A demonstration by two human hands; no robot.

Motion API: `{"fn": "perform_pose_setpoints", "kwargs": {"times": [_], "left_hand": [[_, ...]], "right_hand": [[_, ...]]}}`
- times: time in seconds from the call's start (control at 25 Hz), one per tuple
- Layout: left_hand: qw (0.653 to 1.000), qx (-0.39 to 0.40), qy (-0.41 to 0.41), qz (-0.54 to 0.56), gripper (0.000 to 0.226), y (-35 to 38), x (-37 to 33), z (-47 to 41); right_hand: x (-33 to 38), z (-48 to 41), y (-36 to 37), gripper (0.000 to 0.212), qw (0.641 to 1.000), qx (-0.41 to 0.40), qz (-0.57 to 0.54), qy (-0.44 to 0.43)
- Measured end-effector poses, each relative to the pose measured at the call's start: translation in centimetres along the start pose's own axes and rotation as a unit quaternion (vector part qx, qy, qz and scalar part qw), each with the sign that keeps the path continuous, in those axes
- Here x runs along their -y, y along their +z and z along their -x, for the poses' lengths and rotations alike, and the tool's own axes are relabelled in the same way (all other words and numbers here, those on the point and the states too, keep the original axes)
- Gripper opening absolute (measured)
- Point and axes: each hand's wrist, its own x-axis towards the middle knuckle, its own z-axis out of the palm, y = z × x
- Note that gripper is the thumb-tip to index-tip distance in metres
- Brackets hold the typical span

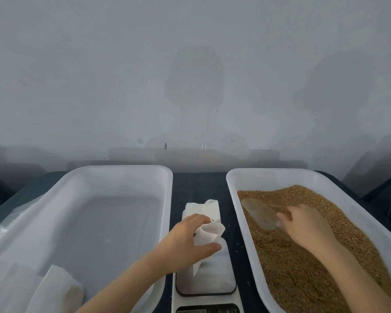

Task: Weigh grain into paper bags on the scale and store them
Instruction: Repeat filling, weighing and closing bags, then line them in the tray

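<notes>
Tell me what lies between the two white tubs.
Head view: between the left tub and the grain tub lie a paper bag stack and the scale; the left hand holds an open bag over it.

A pale grey wall (190, 64) fills the view from 9 through 12 to 3 o'clock, with soft head-shaped shadows (196, 82) at 12 and 2 and a small dark mark (166, 146) low down. A dark blue tabletop (199, 184) spans below it. Crinkled clear plastic film (0, 227) lies on it at 8 o'clock, by the frame edge
</notes>
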Motion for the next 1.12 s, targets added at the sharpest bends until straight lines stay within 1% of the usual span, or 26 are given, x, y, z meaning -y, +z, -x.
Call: {"fn": "perform_pose_setpoints", "kwargs": {"times": [0.04,0.12,0.16,0.32,0.4,0.48,0.56,0.72,0.84,0.96,1.0,1.08,1.12], "left_hand": [[1.0,0.006,-0.003,0.008,0.035,0.0,-0.1,-0.1],[1.0,0.013,-0.005,0.015,0.036,0.0,-0.2,-0.2],[1.0,0.017,-0.004,0.012,0.036,0.0,-0.2,-0.3],[1.0,0.028,-0.005,0.0,0.038,0.0,0.0,-0.3],[1.0,0.026,-0.005,0.002,0.038,0.0,0.0,-0.2],[1.0,0.027,-0.003,0.0,0.038,-0.1,-0.1,-0.2],[1.0,0.029,-0.004,-0.003,0.038,-0.1,-0.2,-0.2],[0.999,0.036,-0.012,-0.007,0.039,-0.2,-0.3,0.0],[0.999,0.039,-0.011,-0.009,0.04,-0.1,-0.3,-0.1],[0.999,0.038,-0.013,-0.013,0.044,0.1,-0.1,-0.2],[0.999,0.037,-0.012,-0.015,0.046,0.1,0.1,-0.3],[0.999,0.036,-0.007,-0.019,0.049,0.2,0.2,-0.4],[0.999,0.037,-0.005,-0.021,0.049,0.2,0.2,-0.4]], "right_hand": [[-1.0,-0.4,1.0,0.045,0.998,0.035,0.045,0.014],[-1.9,-0.7,2.6,0.048,0.995,0.093,0.038,0.021],[-2.0,-0.9,3.1,0.049,0.994,0.101,0.035,0.021],[-1.4,-1.2,3.3,0.048,0.996,0.081,0.041,0.025],[-1.2,-1.1,3.2,0.046,0.995,0.085,0.047,0.018],[-1.0,-0.7,3.1,0.038,0.994,0.098,0.034,0.028],[-0.8,-0.5,2.6,0.029,0.994,0.094,-0.013,0.054],[-0.9,-0.2,1.6,0.029,0.995,0.021,-0.053,0.087],[-2.0,-0.3,1.6,0.029,0.989,-0.034,-0.019,0.143],[-3.6,-0.7,1.4,0.031,0.971,-0.066,-0.015,0.229],[-4.2,-0.9,1.3,0.032,0.964,-0.066,-0.012,0.258],[-4.9,-1.0,1.1,0.035,0.95,-0.034,0.004,0.312],[-5.1,-1.0,1.0,0.038,0.945,-0.017,0.008,0.325]]}}
